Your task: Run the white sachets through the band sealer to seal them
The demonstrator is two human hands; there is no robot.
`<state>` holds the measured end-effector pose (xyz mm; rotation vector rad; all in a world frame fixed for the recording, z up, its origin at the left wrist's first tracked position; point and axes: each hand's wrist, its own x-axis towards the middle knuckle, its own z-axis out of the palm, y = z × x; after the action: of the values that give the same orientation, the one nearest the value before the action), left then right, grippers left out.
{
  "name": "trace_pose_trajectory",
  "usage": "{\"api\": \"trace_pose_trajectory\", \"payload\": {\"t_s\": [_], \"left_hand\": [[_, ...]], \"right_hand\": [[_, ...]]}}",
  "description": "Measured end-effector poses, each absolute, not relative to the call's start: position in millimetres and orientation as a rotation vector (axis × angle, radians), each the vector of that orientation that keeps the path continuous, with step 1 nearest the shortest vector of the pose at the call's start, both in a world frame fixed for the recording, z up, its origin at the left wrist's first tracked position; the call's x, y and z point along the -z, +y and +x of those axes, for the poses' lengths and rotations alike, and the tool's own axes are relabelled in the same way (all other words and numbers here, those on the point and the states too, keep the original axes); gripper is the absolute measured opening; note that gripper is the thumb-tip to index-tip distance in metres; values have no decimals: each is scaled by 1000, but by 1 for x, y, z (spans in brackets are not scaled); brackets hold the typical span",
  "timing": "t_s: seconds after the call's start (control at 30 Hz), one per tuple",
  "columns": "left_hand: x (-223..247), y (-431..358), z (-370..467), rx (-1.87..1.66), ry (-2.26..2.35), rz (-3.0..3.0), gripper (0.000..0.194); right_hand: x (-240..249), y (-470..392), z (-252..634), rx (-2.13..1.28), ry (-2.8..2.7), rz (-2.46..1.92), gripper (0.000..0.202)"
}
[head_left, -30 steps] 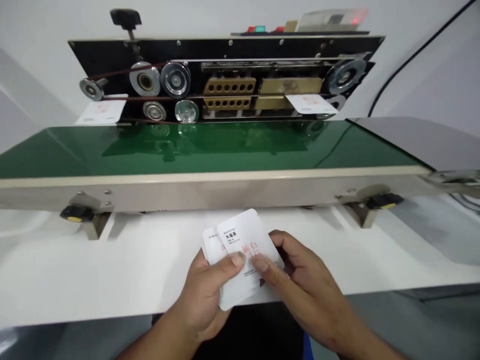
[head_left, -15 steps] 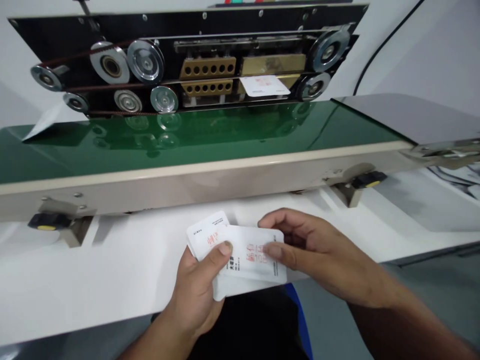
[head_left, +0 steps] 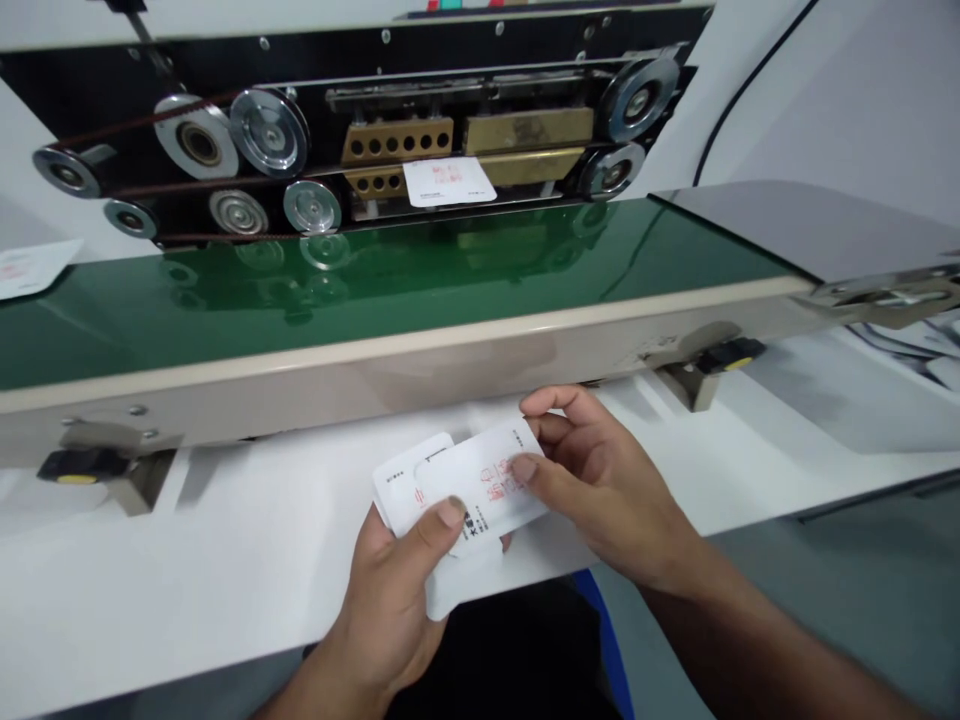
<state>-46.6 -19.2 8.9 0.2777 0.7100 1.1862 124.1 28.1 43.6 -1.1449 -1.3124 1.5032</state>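
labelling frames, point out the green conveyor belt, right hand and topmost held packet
Green conveyor belt (head_left: 409,285), head view: bare upper surface
Right hand (head_left: 611,495), head view: near the thumb's base
Topmost held packet (head_left: 476,482), head view: printed face

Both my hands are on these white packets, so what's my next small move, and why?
I'd probably loosen your left hand slightly, letting your right hand draw away the top packet: both hands hold it, and another packet shows beneath.
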Motion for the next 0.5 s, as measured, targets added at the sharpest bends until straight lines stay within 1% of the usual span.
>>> {"api": "trace_pose_trajectory", "payload": {"t_s": [0.07, 0.17, 0.23, 0.27, 0.33, 0.5], "left_hand": [[-7, -20, -47, -1176, 722, 286, 64], [-1, -21, -48, -1132, 759, 403, 41], [1, -21, -47, -1121, 783, 500, 34], [1, -21, -47, -1123, 789, 522, 34], [0, -21, -45, -1130, 801, 498, 35], [-2, -21, -39, -1122, 993, 393, 53]], "right_hand": [[-52, 31, 133, -1377, -1628, -1260, 34], [-68, 34, 137, -1074, -2162, -1429, 24], [-75, 35, 131, -884, -2369, -1470, 21], [-76, 35, 126, -823, -2427, -1466, 22], [-77, 36, 119, -809, -2500, -1401, 20], [-85, 37, 128, -1060, -2480, -1078, 15]]}}
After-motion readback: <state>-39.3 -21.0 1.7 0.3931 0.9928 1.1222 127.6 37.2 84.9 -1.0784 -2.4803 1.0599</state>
